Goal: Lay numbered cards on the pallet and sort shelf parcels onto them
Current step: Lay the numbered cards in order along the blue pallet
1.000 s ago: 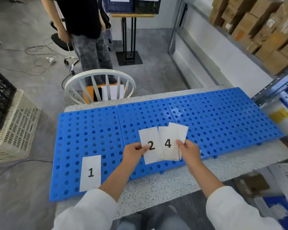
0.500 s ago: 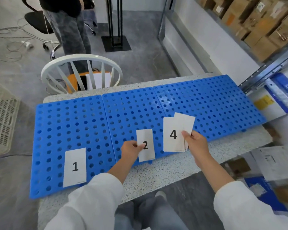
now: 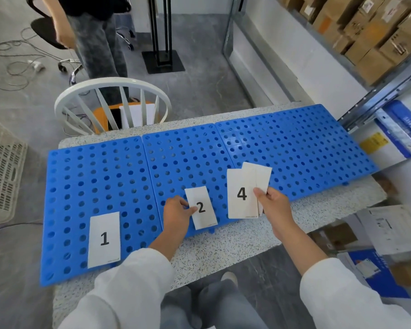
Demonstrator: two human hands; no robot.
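The cards [image 3: 262, 176] fanned behind the 4 card [image 3: 241, 194] in the right hand [image 3: 274, 206] have their numbers hidden. At upper left, a standing person [image 3: 100, 43] is cut off above the waist. Labels on the shelf boxes [image 3: 370, 34] at upper right are too blurred to read.

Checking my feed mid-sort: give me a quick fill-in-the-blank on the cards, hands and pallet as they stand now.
The loose card lying flat on the pallet bears the number ___.
The left hand pinches a second card numbered ___.
The right hand holds several cards, and the front card shows ___.
The pallet's colour is ___.
Missing words: 1; 2; 4; blue.
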